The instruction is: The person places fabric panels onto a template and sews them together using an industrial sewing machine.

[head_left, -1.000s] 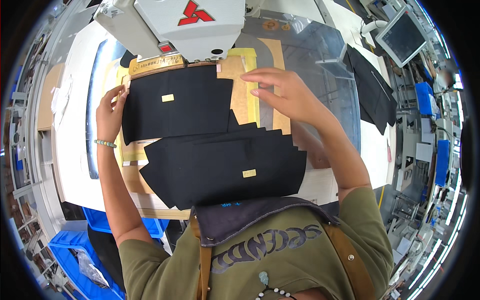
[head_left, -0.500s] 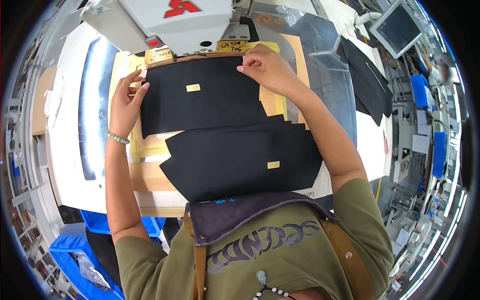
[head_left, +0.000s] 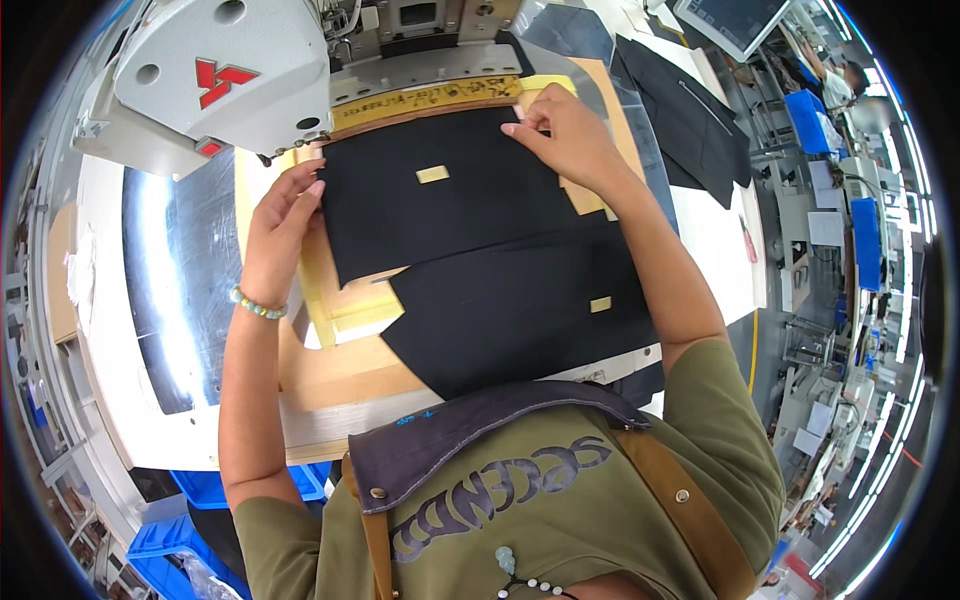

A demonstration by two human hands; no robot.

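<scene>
A black fabric panel (head_left: 400, 215) with a small yellow label (head_left: 433, 174) lies under a yellow strip (head_left: 430, 100) with handwriting along its far edge. My left hand (head_left: 283, 230), with a beaded bracelet, pinches the panel's far left corner between bent thumb and fingers. At the far right corner, my right hand (head_left: 570, 140) has its fingers curled and thumb pressed on the panel's edge. A second black panel (head_left: 520, 310), also with a yellow label (head_left: 600, 305), lies nearer me. The white sewing machine head (head_left: 200, 85) stands just beyond my left hand.
A brown board (head_left: 340, 370) with yellow tape lies under the panels. More black pieces (head_left: 680, 110) rest at the right, below a screen (head_left: 735, 22). Blue bins (head_left: 185, 550) stand low at the left. A person (head_left: 840, 80) is in the far right background.
The machine head now sits further left relative to the panel, uncovering more of the yellow strip. My view has turned, so panels and hands appear shifted right. Both hands stay at the panel's corners.
</scene>
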